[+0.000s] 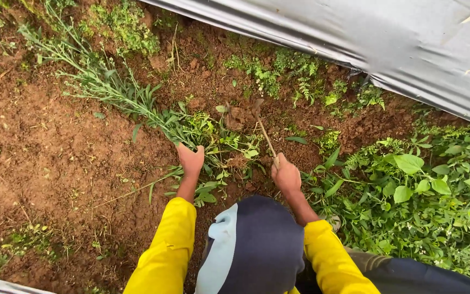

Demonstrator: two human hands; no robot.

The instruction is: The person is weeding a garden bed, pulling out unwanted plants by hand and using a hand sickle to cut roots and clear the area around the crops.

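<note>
Looking down from the head camera, I see my left hand clenched around a long leafy weed lying across red soil, while my right hand grasps a small hoe, its blade dug into earth beside grey plastic sheeting.

The left hand grips the near end of a long weed that runs far-left across the soil. Just right of it, the right hand holds a hoe, blade in the soil farther off. A sheet lies far right; plants stand at near right.
</note>
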